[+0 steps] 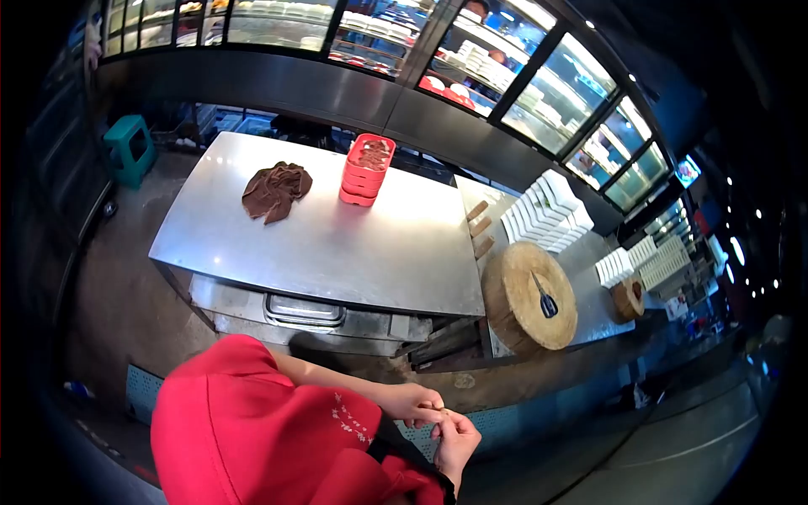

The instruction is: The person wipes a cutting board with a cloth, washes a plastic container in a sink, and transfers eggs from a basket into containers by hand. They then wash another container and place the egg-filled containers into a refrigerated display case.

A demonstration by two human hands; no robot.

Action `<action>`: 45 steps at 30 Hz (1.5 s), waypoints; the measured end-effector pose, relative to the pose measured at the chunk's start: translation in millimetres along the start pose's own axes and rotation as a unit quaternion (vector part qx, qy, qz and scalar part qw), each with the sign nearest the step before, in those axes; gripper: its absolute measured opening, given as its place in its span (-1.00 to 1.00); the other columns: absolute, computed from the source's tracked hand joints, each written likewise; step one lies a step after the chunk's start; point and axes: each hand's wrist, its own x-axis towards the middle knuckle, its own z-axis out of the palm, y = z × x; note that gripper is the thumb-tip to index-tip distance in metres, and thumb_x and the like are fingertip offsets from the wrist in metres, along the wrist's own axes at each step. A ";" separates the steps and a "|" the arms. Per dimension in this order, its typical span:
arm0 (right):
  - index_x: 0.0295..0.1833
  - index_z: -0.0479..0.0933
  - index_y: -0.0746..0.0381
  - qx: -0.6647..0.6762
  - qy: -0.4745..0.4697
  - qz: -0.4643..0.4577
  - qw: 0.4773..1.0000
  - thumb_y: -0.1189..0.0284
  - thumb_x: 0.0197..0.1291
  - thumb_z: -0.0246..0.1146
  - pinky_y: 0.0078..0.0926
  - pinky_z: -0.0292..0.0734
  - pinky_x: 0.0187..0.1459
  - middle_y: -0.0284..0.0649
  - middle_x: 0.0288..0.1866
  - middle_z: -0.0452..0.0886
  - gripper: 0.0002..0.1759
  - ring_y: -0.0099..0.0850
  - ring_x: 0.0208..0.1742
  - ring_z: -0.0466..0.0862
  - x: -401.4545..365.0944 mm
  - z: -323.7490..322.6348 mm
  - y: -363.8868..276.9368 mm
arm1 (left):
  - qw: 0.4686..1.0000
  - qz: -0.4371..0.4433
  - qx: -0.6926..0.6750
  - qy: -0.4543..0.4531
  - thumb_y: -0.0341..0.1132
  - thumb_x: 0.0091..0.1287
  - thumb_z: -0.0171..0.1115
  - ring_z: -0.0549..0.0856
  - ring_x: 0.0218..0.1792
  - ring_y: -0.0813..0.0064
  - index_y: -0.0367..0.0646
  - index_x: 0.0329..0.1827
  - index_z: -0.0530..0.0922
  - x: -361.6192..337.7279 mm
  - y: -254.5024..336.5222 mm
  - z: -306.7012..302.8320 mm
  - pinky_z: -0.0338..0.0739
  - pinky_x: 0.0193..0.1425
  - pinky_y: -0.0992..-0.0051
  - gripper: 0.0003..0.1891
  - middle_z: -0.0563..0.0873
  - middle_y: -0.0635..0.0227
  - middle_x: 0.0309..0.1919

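Both of my hands meet in front of my red top, low in the head view. My left hand (414, 403) reaches in from the left, its fingers curled and pinched. Against its fingertips, my right hand (456, 439) is also closed in a pinch. Whatever lies between the fingers, if anything, is too small to make out. Beyond the hands stands a steel table (311, 261). A crumpled brown cloth (276, 190) lies on it, beside a stack of red trays (364, 181) with dark reddish-brown pieces in the top one.
To the right, a round wooden chopping block (513, 295) carries scissors (548, 305) with dark handles. Stacked white trays (547, 210) stand behind it. A green stool (130, 151) is on the floor at left. Glass-fronted shelves (471, 63) line the back; a person is partly visible behind them.
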 end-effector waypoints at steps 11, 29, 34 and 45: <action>-0.27 0.53 0.48 0.055 -0.112 0.090 0.988 0.63 0.15 0.16 -0.66 0.39 -0.50 -0.18 -0.55 0.56 -0.90 -0.52 -0.59 0.50 -5.5 6.5 -4.3 | 0.991 0.073 -0.109 -0.017 -0.35 0.26 0.19 0.59 -0.55 0.63 -0.21 0.05 0.54 -24.9 0.8 -7.8 0.49 -0.49 0.64 -0.70 0.69 0.38 -0.45; -0.24 0.45 0.36 0.260 0.058 0.078 0.961 0.53 0.16 0.01 -0.50 0.42 -0.46 -0.14 -0.36 0.51 -0.85 -0.40 -0.43 0.52 -23.2 4.4 3.2 | 0.958 -0.054 -0.283 0.010 -0.36 0.37 0.01 0.57 -0.52 0.59 -0.22 0.03 0.41 -1.1 -19.2 4.9 0.48 -0.47 0.59 -0.77 0.60 0.36 -0.46; -0.09 0.47 0.37 0.310 -0.063 0.125 0.940 0.52 0.17 0.01 -0.57 0.32 -0.56 -0.19 -0.36 0.50 -0.76 -0.47 -0.49 0.45 -24.6 -10.1 18.1 | 0.963 -0.089 -0.254 -0.023 -0.35 0.36 0.03 0.56 -0.55 0.61 -0.17 0.16 0.30 -8.4 3.1 2.9 0.43 -0.52 0.65 -0.67 0.59 0.36 -0.49; -0.12 0.48 0.41 0.147 -0.092 0.129 0.976 0.52 0.28 0.04 -0.72 0.10 -0.68 -0.29 -0.48 0.49 -0.82 -0.67 -0.70 0.26 -22.2 5.9 -3.4 | 0.919 -0.135 -0.343 -0.137 -0.20 0.40 0.02 0.51 -0.60 0.62 -0.05 0.28 0.21 -11.8 6.5 -6.2 0.43 -0.53 0.68 -0.57 0.55 0.34 -0.49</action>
